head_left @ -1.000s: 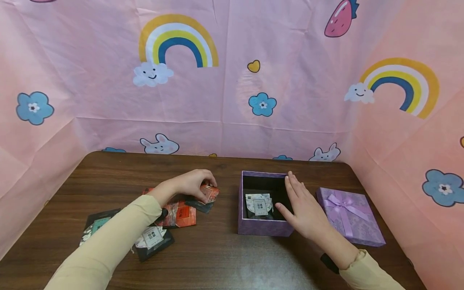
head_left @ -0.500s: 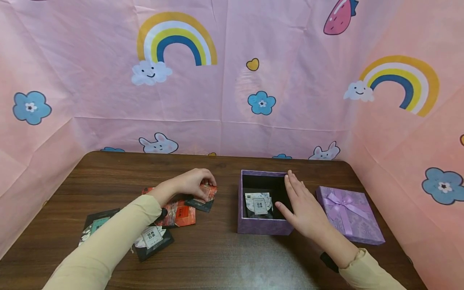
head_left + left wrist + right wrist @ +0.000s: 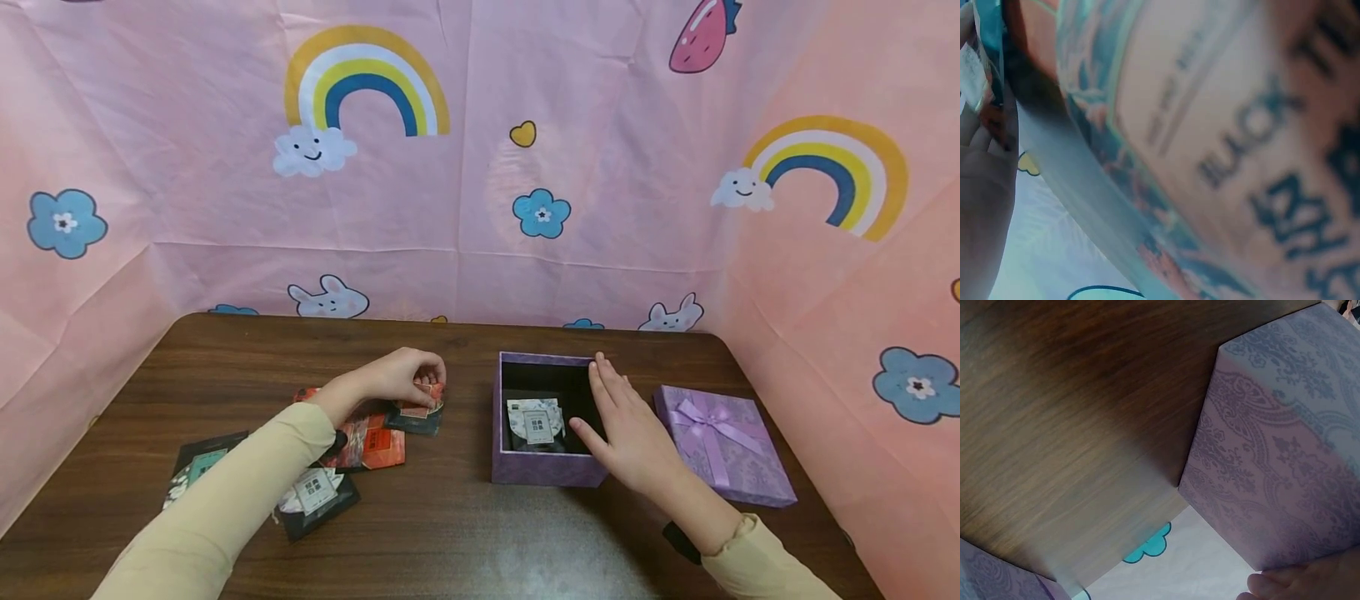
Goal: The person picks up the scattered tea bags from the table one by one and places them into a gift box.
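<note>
My left hand pinches a small red-and-black tea packet between thumb and fingers, left of the purple box. Whether its lower edge touches the table is unclear. In the left wrist view, a blurred packet printed BLACK TEA fills most of the frame, while my fingers hold a packet edge at far left. With straight fingers, my right hand rests along the box's right side. A white-labelled tea packet leans inside the box. The right wrist view has fingertips by the patterned box wall.
A red tea packet, a black one with a white label and a green-labelled one lie near my left forearm, partly covered. The purple lid with a bow lies right of the box. Printed cloth surrounds the table.
The packet in my left hand has turned to stand straighter, and that hand has shifted slightly left. My right hand, the box and the lid stay in place.
</note>
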A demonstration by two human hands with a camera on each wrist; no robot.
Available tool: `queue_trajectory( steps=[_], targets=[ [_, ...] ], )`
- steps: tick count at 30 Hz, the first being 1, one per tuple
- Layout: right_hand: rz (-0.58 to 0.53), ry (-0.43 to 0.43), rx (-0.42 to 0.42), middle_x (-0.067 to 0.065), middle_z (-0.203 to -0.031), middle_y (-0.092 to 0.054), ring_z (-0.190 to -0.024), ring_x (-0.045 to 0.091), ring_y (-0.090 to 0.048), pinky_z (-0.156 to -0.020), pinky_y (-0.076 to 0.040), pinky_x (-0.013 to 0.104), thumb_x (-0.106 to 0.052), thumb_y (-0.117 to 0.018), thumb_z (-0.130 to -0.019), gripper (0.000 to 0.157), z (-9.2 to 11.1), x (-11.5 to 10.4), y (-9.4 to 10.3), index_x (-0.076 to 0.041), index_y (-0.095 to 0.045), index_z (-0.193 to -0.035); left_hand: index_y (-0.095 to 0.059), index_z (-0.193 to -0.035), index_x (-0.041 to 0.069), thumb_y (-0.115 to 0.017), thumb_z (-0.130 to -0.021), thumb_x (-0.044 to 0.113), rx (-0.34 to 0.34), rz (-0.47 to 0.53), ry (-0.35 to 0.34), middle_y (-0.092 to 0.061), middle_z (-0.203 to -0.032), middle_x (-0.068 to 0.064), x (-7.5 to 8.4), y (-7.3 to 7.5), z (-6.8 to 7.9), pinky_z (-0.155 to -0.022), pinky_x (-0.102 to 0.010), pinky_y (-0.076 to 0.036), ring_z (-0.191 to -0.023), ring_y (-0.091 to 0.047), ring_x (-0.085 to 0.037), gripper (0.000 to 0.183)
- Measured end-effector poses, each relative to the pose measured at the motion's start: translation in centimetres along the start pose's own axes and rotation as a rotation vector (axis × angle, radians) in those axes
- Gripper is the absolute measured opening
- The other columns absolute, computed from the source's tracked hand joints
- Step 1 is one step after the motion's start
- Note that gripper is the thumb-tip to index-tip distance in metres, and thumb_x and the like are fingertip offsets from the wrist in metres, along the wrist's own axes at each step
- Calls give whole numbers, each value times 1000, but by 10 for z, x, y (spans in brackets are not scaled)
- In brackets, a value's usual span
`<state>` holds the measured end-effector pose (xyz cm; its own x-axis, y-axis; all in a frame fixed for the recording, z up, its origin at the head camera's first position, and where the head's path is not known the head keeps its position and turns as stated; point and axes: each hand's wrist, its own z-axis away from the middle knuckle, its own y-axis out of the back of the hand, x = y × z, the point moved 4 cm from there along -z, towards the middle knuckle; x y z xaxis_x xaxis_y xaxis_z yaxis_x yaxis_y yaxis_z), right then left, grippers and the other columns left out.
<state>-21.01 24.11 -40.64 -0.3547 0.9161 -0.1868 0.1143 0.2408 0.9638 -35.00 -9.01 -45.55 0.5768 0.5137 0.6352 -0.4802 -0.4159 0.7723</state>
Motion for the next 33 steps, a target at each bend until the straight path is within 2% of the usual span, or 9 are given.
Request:
queue_trajectory(
  steps=[4,9,11,15,18,23,28,33],
  targets=[
    [0,6,5,23,-176,-19,-162,41,-27,-129,-28,60,-43,-60,-105,84,-1,-1,1,7,-27,-165,-72,-106,8,-82,-90,6,30,23,31,-71,-95,-3,-2,5,3,-81,-26,-55,-88,-63,-10,19],
    [-3,7,5,24,-176,-20,-163,40,-25,-129,-28,61,-42,-60,-105,84,-1,-1,2,7,-27,-165,-76,-108,4,-71,-96,3,62,48,2,-77,-97,-8,-2,11,5,-82,-29,-59,-89,-70,-14,12],
    [-4,7,5,24,-176,-20,-163,40,-25,-129,-28,60,-42,-60,-105,84,-1,-2,2,7,-27,-165,-77,-109,2,-72,-97,2,70,56,-10,-78,-98,-10,0,14,6,-81,-30,-60,-90,-72,-16,13],
    [-3,5,2,24,-176,-19,-163,40,-25,-129,-27,60,-42,-59,-105,84,-2,-2,2,7,-27,-165,-79,-112,1,-79,-94,4,84,61,14,-80,-100,-11,1,19,8,-82,-31,-61,-91,-74,-18,17],
    [-3,5,0,24,-176,-19,-163,41,-25,-129,-27,60,-42,-60,-105,84,-3,-2,2,7,-27,-165,-82,-108,2,-80,-94,3,110,58,34,-81,-100,-10,0,24,9,-82,-31,-63,-91,-76,-18,14],
    [0,4,-6,23,-176,-19,-163,40,-25,-130,-27,59,-45,-58,-105,85,-2,-3,2,6,-27,-165,-84,-99,6,-81,-94,6,173,21,57,-82,-97,-9,3,37,11,-77,-30,-62,-85,-75,-15,7],
    [0,3,-8,22,-176,-19,-163,40,-25,-130,-26,59,-45,-57,-106,84,0,-3,2,7,-27,-165,-85,-97,9,-80,-95,10,239,-54,94,-82,-94,-7,14,50,14,-74,-31,-58,-81,-72,-12,5],
    [0,4,-6,23,-176,-19,-163,40,-25,-130,-26,59,-43,-58,-106,83,1,-4,3,7,-27,-164,-85,-99,9,-79,-97,12,307,-80,106,-83,-97,-8,23,62,17,-74,-34,-57,-85,-73,-18,7]
  ],
)
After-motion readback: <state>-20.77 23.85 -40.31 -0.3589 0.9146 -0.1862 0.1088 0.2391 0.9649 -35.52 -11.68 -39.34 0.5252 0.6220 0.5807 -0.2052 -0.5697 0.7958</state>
